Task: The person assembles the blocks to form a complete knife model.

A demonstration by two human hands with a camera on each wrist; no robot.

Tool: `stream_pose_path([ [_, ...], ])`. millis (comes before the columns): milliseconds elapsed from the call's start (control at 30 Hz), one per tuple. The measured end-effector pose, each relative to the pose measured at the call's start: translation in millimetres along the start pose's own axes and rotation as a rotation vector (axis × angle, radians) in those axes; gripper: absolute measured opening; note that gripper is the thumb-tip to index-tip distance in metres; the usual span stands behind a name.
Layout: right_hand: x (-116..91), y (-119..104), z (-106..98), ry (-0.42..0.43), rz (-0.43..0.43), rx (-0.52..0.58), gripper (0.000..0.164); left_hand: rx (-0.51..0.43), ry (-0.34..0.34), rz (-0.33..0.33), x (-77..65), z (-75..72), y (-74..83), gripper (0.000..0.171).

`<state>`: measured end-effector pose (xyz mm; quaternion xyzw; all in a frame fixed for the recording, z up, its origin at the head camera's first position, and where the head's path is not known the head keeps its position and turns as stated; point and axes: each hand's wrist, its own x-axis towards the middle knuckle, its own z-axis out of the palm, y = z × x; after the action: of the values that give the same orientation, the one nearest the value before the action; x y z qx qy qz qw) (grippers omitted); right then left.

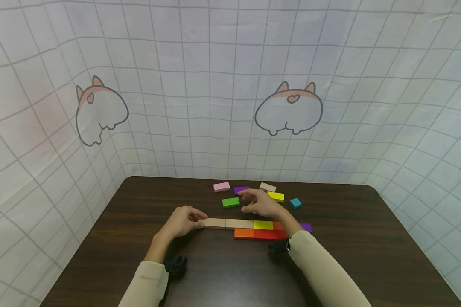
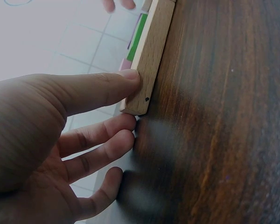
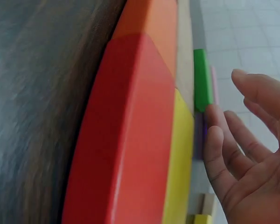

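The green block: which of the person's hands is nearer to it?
Right. In the head view, the right hand is just right of the green block. The left hand is farther off, below and left of it, at a pale wooden block's end.

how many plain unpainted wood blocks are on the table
3. The leftmost plain wooden block, touched by the left hand; the second plain wooden block, directly to its right; the loose plain wooden block at the back. The right hand and forearm may hide others.
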<state>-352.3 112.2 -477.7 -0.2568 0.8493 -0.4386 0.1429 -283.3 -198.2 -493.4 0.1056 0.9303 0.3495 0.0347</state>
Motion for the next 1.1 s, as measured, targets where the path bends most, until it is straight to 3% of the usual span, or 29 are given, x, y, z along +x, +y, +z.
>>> stream_pose_path([
  [433,24.0,7.5,13.3,0.015,0.116,-0.007,0.062,-0.009,-0.006,0.003,-1.1,0.5,2.6,0.018],
  [800,36.6,4.0,20.2,0.078,0.133,-0.158,0.053,-0.003,0.0,0.013,-0.4,-0.2,1.9,0.017],
  [1100,36.9,-0.8,20.8,0.058,0.128,-0.229,0.042,0.002,0.009,0.006,-0.1,0.0,0.2,0.017],
])
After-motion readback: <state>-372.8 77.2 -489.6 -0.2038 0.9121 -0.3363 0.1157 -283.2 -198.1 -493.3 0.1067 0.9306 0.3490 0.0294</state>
